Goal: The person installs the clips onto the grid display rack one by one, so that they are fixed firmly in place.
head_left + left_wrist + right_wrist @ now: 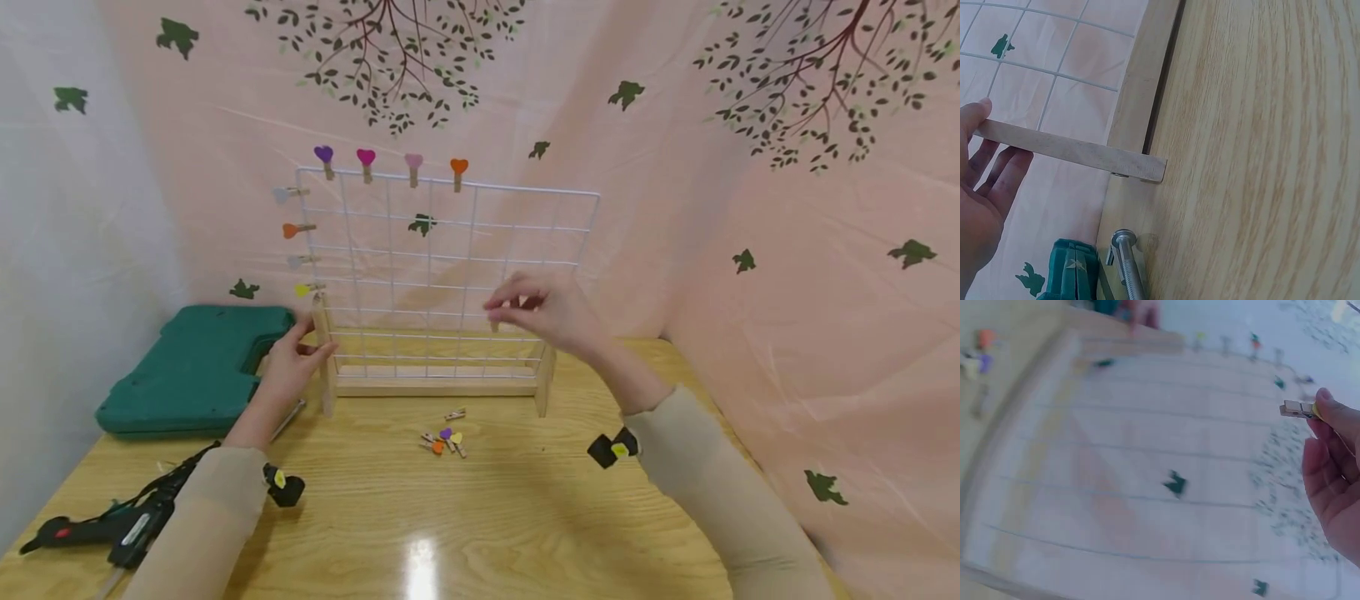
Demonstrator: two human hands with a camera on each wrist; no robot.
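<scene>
A white wire grid [450, 285] stands upright in a wooden frame. My left hand [291, 360] holds the frame's left wooden post [1072, 148], thumb on one side and fingers on the other. In front of the grid, my right hand [551, 312] pinches a small wooden clothespin [1297, 409] by its end, where a bit of yellow shows. Heart clothespins line the grid's top edge, among them an orange one [459, 168] and a purple one [324, 156]. Several more, such as a yellow one [302, 290], sit down its left side.
Several loose clothespins [447, 442] lie on the wooden table [525, 500] before the stand. At the left are a green case [187, 367] and a black glue gun [112, 525]. A metal tool [1127, 262] lies by the post. Behind hangs a leaf-patterned curtain [660, 217].
</scene>
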